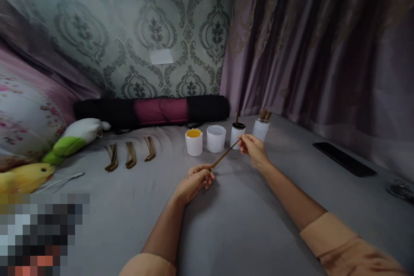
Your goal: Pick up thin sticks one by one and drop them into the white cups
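A thin brown stick [225,154] slants between my two hands above the grey sheet. My left hand [196,181] is closed around its lower end, where a small yellowish band shows. My right hand [254,150] pinches the upper end between thumb and fingers. Behind the stick stand a white cup with yellow contents [194,145], a white cup [216,140] and a white jar with a dark top [237,133], from which a brown stick rises. My right hand partly covers that jar. Beside it, another white jar [261,128] holds several brown sticks.
Three bent bundles of brown strips [111,158] lie to the left on the grey sheet [136,207]. Beyond them are plush toys [77,136] and a white cable [61,181]. A black and maroon roll [161,110] lies along the wall. At right rests a black phone-like slab [344,158].
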`<move>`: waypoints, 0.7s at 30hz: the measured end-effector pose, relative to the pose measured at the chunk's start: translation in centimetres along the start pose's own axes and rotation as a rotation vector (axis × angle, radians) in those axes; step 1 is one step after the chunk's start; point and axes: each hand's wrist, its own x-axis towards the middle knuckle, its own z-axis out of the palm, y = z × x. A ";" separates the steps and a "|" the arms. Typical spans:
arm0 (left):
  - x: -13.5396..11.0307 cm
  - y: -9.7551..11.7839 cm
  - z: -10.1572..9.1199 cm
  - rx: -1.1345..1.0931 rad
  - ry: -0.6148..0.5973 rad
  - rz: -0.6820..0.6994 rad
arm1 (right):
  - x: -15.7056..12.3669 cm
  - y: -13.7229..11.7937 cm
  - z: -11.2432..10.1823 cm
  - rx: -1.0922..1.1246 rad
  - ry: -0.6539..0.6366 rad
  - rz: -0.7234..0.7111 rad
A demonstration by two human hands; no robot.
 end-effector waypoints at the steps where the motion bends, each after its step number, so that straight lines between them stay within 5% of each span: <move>1: 0.0 0.0 0.0 -0.002 0.002 0.002 | 0.0 -0.2 -0.1 0.001 -0.003 0.015; 21: -0.1 0.2 -0.7 -0.115 -0.067 0.027 | 0.2 -3.3 -0.2 -0.100 -0.072 0.147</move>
